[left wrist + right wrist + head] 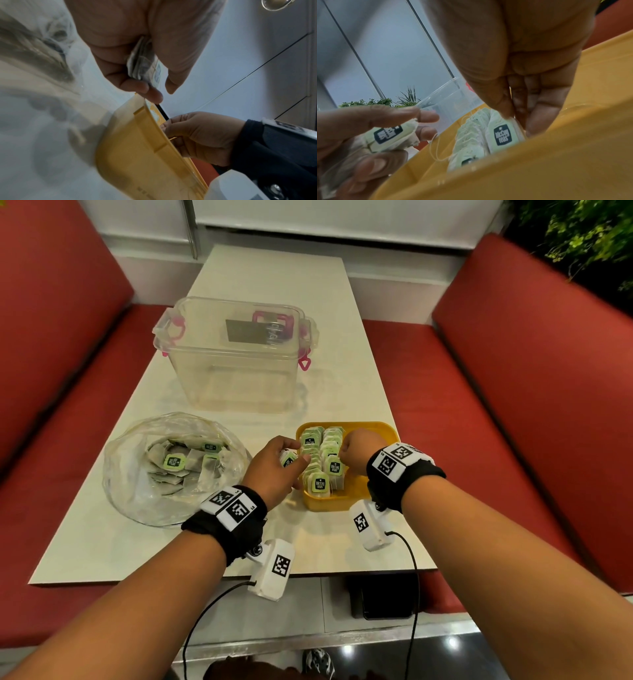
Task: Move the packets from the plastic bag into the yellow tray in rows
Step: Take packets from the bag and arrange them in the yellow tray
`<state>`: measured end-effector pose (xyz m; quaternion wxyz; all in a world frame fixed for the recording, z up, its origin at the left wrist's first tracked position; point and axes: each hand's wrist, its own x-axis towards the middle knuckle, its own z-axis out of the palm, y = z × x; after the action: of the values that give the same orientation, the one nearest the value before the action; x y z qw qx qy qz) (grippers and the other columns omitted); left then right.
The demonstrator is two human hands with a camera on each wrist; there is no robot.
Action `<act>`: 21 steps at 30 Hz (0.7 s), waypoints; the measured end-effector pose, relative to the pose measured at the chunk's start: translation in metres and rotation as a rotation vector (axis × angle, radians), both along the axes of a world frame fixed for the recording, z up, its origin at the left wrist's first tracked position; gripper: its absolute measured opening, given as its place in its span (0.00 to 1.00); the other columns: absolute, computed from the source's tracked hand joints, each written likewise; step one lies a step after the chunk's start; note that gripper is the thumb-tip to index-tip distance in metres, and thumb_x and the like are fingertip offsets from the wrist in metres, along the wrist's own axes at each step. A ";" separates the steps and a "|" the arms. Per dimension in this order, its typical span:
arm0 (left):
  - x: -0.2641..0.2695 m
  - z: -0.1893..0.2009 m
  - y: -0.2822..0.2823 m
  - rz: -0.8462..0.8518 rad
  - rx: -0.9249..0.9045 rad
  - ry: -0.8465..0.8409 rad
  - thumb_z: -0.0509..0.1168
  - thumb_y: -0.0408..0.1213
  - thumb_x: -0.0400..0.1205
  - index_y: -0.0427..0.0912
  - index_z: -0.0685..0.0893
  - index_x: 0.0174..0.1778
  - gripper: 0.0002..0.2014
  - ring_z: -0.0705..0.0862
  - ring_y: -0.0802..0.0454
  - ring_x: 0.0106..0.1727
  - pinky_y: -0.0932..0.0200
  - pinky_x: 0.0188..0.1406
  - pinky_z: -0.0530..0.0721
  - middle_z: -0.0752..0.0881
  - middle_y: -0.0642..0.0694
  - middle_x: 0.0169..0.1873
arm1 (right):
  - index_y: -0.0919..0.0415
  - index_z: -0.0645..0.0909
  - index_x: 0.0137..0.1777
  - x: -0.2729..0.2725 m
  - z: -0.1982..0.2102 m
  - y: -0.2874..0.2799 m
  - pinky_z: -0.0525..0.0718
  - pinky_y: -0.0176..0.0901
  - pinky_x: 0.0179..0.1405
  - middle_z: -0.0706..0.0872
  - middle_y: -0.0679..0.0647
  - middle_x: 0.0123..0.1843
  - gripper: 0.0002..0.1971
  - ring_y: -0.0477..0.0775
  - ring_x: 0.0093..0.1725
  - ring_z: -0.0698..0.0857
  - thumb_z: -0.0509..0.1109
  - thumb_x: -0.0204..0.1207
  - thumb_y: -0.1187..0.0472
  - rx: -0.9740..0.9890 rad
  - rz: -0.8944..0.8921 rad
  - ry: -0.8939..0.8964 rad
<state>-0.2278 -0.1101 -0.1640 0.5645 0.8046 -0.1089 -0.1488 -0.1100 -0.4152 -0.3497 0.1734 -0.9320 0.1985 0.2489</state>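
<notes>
The yellow tray sits at the table's near right and holds two rows of upright green-labelled tea packets. My right hand reaches into the tray from above. Its thumb and fingers pinch the top of a packet in the right row. At the tray's left rim my left hand grips a small stack of packets. To the left lies the clear plastic bag, open, with several loose packets inside.
A big clear lidless container with pink clips stands behind the bag and tray. Red bench seats flank the white table. Camera cables hang from both wrists over the near table edge.
</notes>
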 end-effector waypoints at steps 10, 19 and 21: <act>-0.001 0.004 -0.001 0.024 -0.030 0.083 0.62 0.34 0.83 0.44 0.73 0.66 0.15 0.86 0.50 0.33 0.58 0.31 0.81 0.86 0.43 0.42 | 0.67 0.86 0.53 -0.121 0.213 0.127 0.87 0.55 0.55 0.89 0.63 0.51 0.11 0.62 0.52 0.88 0.62 0.80 0.66 0.018 -0.003 -0.206; -0.004 0.003 0.003 0.006 -0.272 0.210 0.53 0.24 0.87 0.44 0.56 0.82 0.28 0.88 0.52 0.51 0.56 0.48 0.88 0.79 0.41 0.64 | 0.62 0.85 0.52 -0.127 0.228 0.120 0.84 0.45 0.46 0.89 0.58 0.49 0.08 0.57 0.50 0.88 0.66 0.79 0.60 0.082 0.011 -0.402; -0.002 0.002 0.005 -0.014 -0.213 0.165 0.60 0.27 0.85 0.48 0.55 0.83 0.32 0.87 0.50 0.56 0.51 0.56 0.85 0.83 0.43 0.60 | 0.62 0.86 0.51 -0.125 0.234 0.125 0.86 0.51 0.49 0.89 0.57 0.47 0.09 0.57 0.48 0.88 0.69 0.78 0.58 0.166 0.058 -0.456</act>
<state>-0.2295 -0.1051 -0.1620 0.6525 0.7245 -0.0829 -0.2061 -0.2353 -0.2902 -0.1161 0.2827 -0.9519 0.1062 0.0522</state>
